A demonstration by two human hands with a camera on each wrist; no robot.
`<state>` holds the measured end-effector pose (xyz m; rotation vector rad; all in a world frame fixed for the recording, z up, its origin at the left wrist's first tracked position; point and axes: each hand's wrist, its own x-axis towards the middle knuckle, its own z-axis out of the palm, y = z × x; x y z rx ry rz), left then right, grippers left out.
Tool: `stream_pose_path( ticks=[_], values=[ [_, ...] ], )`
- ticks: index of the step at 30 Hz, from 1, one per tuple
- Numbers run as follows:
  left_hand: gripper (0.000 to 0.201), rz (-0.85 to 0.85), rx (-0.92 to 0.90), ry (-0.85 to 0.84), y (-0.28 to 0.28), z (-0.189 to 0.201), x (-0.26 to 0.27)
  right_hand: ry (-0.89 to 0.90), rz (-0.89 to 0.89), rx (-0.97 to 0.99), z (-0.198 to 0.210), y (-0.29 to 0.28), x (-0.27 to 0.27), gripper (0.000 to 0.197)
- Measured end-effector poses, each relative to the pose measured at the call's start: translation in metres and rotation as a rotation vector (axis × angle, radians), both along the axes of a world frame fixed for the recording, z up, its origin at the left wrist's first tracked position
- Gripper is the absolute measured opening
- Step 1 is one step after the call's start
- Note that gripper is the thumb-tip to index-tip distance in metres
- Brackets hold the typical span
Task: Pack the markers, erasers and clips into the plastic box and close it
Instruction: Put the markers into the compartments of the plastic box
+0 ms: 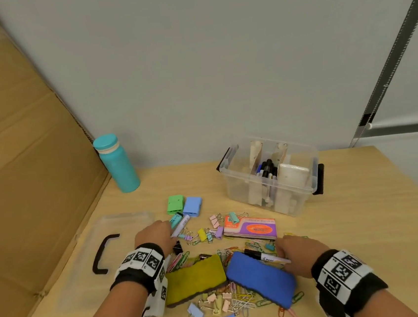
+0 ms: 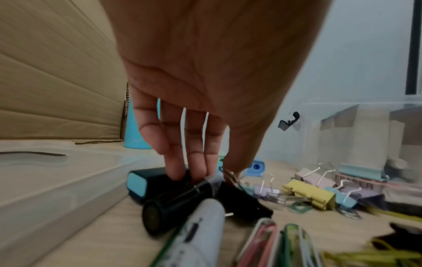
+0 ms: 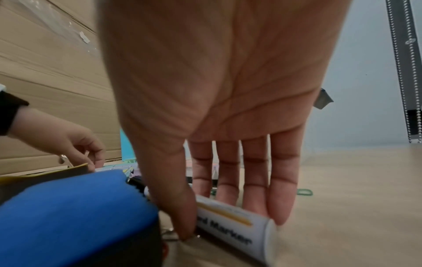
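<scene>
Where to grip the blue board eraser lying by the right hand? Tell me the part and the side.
Grip the blue board eraser across its narrow width, coming from above: it lies flat and long, with both long edges free for thumb and fingers. The white marker resting against its far edge goes first.

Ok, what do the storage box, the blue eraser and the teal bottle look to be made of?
Storage box: clear, glossy plastic; its contents show through the walls. Blue eraser: a soft matte cover, probably felt or foam, over a dark base; the right wrist view shows no shine. Teal bottle: smooth satin finish, painted metal or plastic; I cannot tell which.
</scene>
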<state>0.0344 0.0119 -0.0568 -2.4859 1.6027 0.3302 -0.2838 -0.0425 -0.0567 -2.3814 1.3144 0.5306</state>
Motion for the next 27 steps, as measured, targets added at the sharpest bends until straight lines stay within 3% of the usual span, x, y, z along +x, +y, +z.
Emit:
stream_pose_path(
  ticks=[7, 14, 16, 18, 23, 27],
  values=[
    [0.031, 0.047, 0.055, 0.018, -0.008, 0.005, -0.005, -0.021, -0.059, 0.031, 0.007, 0.002, 0.0, 0.022],
    [0.021, 0.116, -0.143, 0.261, 0.019, 0.026, 0.018, -0.095, -0.127, 0.029, 0.01, 0.0, 0.002, 0.014],
    [0.02, 0.147, -0.16, 0.321, 0.03, 0.025, 0.021, -0.121, -0.143, 0.029, 0.013, -0.001, 0.006, 0.02],
    [0.02, 0.163, -0.12, 0.337, 0.042, 0.02, 0.022, -0.145, -0.153, 0.02, 0.015, -0.001, 0.01, 0.027],
    [0.019, 0.098, 0.067, 0.326, 0.053, 0.015, 0.009, -0.21, -0.149, 0.01, 0.022, -0.001, 0.021, 0.016],
    [0.039, 0.055, 0.086, 0.296, 0.053, 0.016, -0.002, -0.238, -0.135, -0.006, 0.028, -0.001, 0.025, 0.017]
  ],
)
